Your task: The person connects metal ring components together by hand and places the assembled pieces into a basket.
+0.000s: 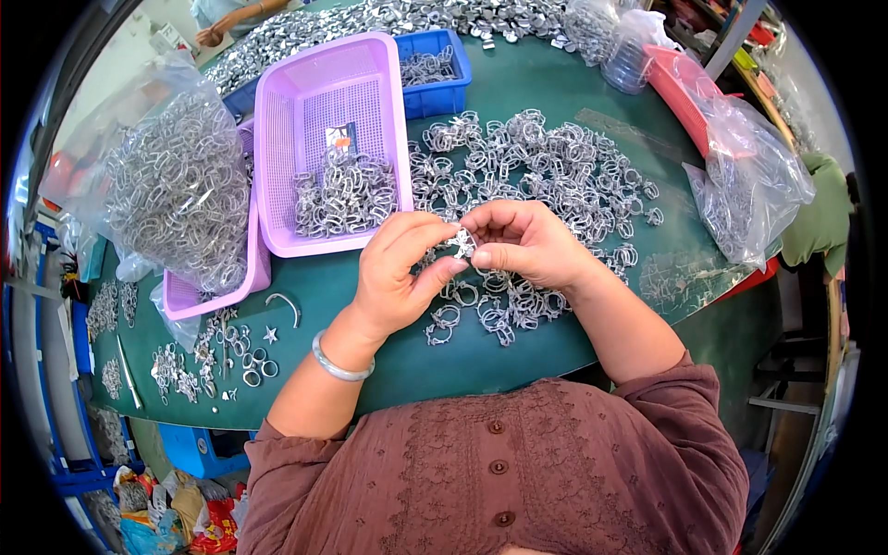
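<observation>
Between my two hands, above the green table [388, 370], is a small silver metal ring [461, 242] with an ornamented face. My left hand [400, 264] pinches it from the left, thumb and index finger closed on it. From the right, my right hand [523, 245] grips its other side with thumb and fingertips. The ring's finer detail is too small to make out. A loose pile of similar silver rings [546, 166] spreads behind and under my hands. Left of them stands a lilac mesh basket [268, 176] with more silver rings [347, 194] heaped in its near end.
A clear bag of rings [180, 185] sits in another lilac basket [264, 264] at left. Near the left edge lie loose rings [252, 361], a pointed metal rod [128, 370] and a curved piece [287, 308]. Behind are a blue bin [435, 100] and another person's hand [211, 37].
</observation>
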Available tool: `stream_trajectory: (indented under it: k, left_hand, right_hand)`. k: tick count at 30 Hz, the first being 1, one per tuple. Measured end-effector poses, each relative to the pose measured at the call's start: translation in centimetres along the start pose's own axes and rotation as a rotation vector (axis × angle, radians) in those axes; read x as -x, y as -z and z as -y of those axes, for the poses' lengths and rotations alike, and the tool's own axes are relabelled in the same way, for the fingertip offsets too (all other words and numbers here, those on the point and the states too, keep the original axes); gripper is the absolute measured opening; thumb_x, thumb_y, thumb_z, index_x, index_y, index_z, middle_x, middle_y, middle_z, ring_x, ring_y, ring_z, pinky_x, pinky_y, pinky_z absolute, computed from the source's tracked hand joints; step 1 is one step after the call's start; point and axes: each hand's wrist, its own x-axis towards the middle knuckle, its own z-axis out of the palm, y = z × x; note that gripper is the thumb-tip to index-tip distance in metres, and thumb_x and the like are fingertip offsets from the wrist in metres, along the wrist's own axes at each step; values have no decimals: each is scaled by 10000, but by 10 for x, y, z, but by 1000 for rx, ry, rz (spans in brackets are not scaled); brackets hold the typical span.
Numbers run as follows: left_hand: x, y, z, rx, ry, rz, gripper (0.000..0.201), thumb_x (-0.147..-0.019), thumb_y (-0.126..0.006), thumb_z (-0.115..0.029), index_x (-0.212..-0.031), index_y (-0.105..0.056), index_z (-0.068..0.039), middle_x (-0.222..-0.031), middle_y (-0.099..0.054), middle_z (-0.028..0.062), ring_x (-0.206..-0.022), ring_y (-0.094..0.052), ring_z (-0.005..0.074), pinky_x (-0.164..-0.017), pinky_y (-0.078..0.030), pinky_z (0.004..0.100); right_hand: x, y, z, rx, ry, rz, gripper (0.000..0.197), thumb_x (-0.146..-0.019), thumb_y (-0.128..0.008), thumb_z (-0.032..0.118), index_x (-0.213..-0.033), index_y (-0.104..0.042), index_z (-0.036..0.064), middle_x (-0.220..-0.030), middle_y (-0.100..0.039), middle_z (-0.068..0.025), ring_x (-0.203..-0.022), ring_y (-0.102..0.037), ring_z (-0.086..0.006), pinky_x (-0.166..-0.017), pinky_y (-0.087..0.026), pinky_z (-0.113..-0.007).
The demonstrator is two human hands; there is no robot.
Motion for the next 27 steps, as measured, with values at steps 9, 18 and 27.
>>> stream_trajectory:
  k: [9,18,27]
  left_hand:
    - [-1,1,-2,60,26,36,283,-759,-601,-45,-1037,-580,9,-889,-569,117,-755,-541,212,-666,-441,289]
    - [11,-7,5,425,384,-27,282,-820,-550,-37,-1099,-550,5,-856,-558,56,-770,-530,109,-664,-448,241]
    - [7,-5,-4,770,611,-11,250,-847,-541,-22,-1093,-531,20,-831,-543,9,-771,-520,68,-676,-440,199]
  right_hand:
    - [-1,2,-1,-20,-16,-72,201,-849,-570,117,-1012,-563,0,-850,-602,-25,-775,-567,-87,-721,-474,-231]
    - [-1,0,4,-23,-32,-147,187,-824,-608,120,-968,-571,9,-810,-597,-17,-715,-556,-83,-667,-467,-224]
    - [0,1,2,43,-29,-172,175,-796,-635,84,-944,-577,10,-808,-594,-8,-734,-555,-74,-664,-458,-213]
